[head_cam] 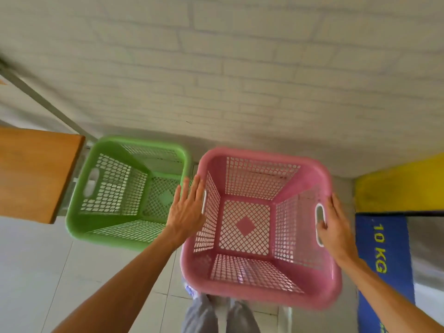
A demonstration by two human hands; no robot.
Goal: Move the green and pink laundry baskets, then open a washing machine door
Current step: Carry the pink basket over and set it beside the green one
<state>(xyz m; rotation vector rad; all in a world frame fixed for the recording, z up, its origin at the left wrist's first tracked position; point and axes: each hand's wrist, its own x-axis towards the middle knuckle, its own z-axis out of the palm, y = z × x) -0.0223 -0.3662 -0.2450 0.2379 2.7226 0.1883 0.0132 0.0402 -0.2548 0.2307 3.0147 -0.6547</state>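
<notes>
An empty pink laundry basket (264, 294) with lattice walls is in the middle of the view, its near edge blurred and covering my legs. My right hand (336, 227) grips its right side, thumb hooked in the handle slot. On the opposite side, my left hand (187, 207) lies flat against the left rim beside the other handle slot, fingers straight and spread. An empty green laundry basket (79, 227) stands just to the left, close to the pink one, on the floor by the wall. No washing machine door is visible.
A wooden tabletop (33, 174) juts in from the left, over the green basket's left edge. A white brick wall (240, 68) runs behind both baskets. On the right is a blue panel marked "10 KG" (382, 255) under a yellow surface (398, 186). Pale floor tiles (36, 272) lie at lower left.
</notes>
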